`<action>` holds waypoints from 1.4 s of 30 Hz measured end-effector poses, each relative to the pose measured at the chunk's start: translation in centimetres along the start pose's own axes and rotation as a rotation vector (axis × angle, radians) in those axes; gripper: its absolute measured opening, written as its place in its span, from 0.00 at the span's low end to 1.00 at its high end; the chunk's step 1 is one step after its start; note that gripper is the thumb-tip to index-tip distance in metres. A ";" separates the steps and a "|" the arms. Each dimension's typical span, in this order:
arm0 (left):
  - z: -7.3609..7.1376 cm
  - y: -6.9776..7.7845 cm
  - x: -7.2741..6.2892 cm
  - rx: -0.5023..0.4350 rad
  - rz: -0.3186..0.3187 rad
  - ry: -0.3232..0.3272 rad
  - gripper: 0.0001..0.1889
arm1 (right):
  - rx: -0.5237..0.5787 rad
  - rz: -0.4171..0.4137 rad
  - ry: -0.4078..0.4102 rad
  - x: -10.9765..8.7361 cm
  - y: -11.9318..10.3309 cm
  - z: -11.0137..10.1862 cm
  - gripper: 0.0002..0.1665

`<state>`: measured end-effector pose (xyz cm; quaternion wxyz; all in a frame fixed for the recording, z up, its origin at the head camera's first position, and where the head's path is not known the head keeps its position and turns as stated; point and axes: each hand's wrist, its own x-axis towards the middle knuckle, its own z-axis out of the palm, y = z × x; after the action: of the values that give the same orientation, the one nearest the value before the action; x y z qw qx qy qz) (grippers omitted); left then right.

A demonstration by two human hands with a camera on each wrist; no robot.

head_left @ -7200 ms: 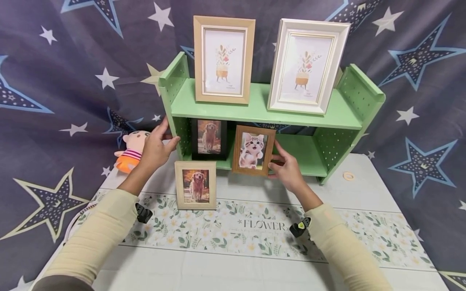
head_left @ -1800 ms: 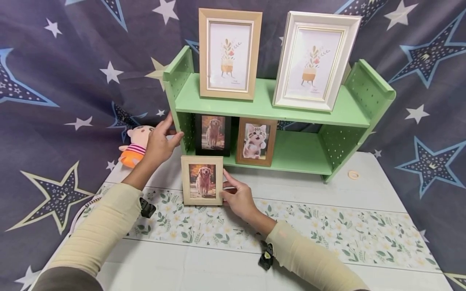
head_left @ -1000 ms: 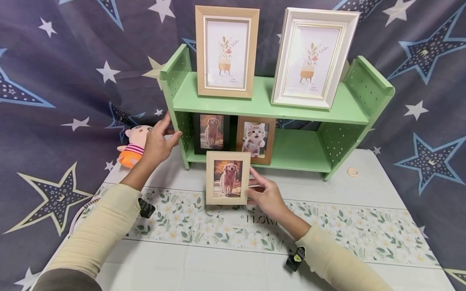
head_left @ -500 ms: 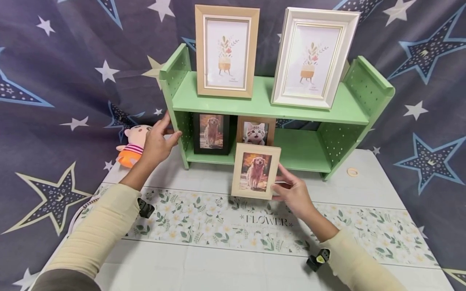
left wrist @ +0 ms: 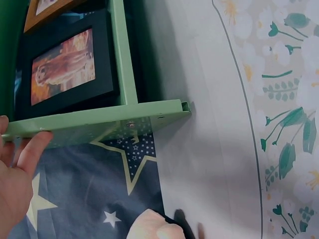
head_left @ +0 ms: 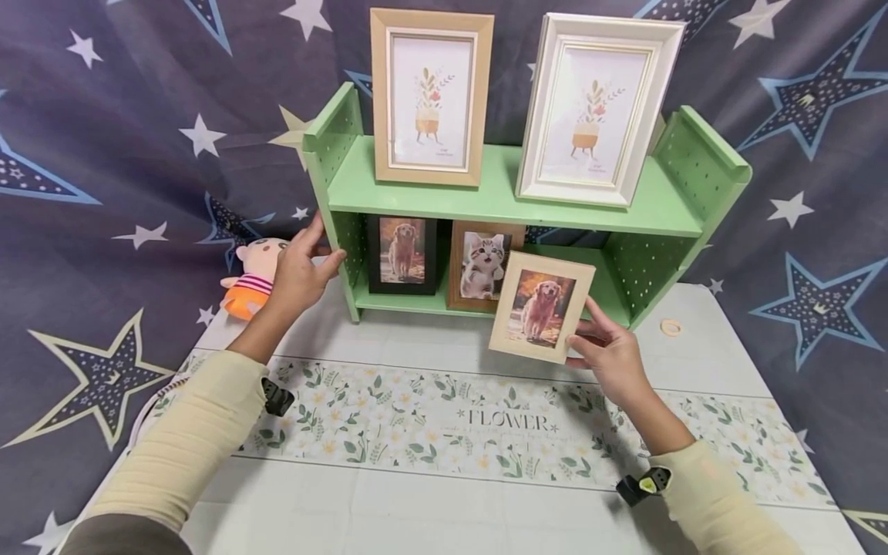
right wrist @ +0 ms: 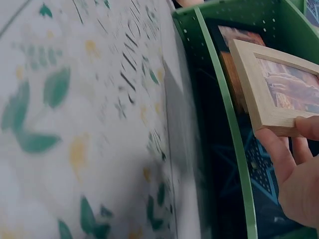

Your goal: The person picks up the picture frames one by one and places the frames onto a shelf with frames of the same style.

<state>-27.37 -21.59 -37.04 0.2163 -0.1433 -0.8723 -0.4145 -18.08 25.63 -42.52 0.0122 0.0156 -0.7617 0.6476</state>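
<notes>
My right hand [head_left: 615, 357] pinches the right edge of a pale wood picture frame [head_left: 509, 330] with a golden retriever photo. Tilted, this frame is held up in front of the green shelf's lower level, partly covering a brown wood frame [head_left: 458, 289] with a kitten photo. In the right wrist view my thumb lies on the frame's front and my fingers behind it. My left hand [head_left: 303, 270] rests against the left side panel of the green shelf [head_left: 409, 198]. Beside it, a black frame [head_left: 373, 281] with another dog photo stands inside the lower level.
On the top shelf stand a tan frame [head_left: 383, 100] and a white frame [head_left: 534, 116] with plant prints. A plush doll [head_left: 250, 287] sits left of the shelf. A small ring [head_left: 664, 328] lies on the tablecloth [head_left: 388, 509] at right.
The kitten frame was set in the lower level and released. My right hand then took the pale dog frame from the table, moving it right and up. My left hand stayed.
</notes>
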 end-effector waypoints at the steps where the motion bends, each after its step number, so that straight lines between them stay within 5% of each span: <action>1: 0.0 0.0 0.0 -0.001 -0.001 0.000 0.44 | -0.002 -0.002 0.007 0.1 0.0 -0.3 0.47; 21: -0.1 0.0 -0.2 0.014 0.009 0.001 0.44 | -0.066 -0.007 0.146 2.7 0.1 -4.6 0.48; 33: 0.0 0.2 0.0 0.015 -0.001 0.003 0.44 | -0.219 0.011 0.171 4.4 0.1 -4.9 0.45; 42: -0.1 0.2 -0.1 0.022 -0.001 0.002 0.44 | -0.212 0.006 0.184 5.3 0.3 -4.7 0.44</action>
<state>-27.19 -21.57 -36.92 0.2186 -0.1402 -0.8767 -0.4050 -23.44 30.30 -41.85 0.0818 -0.0474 -0.8215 0.5623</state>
